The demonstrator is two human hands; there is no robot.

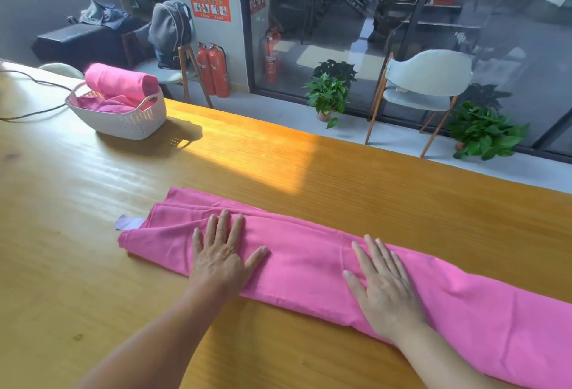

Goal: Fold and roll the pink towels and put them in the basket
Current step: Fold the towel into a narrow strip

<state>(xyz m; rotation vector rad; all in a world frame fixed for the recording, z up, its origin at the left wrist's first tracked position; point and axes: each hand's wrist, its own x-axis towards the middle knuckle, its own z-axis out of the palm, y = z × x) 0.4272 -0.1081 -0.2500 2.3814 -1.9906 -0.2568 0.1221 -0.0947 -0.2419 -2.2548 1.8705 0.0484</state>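
Pink towel (309,252) folded long across the lower frame, left hand (221,254) and right hand (383,288) pressing flat-fingered, smoothing it; rolling comes next, then the basket (123,123) upper left.

In front of you the folded towel (309,261) lies on the table (93,233), running from the left out past the right edge of view. Your left hand (221,252) rests flat on its left part, your right hand (383,286) flat on it further right. A label (125,223) sticks out at its left end. Far left and behind, the basket (123,122) stands on the table, with a rolled towel (120,82) across its rim and more cloth inside. Beyond the table's far edge stand a chair (424,82) and potted plants (329,94).
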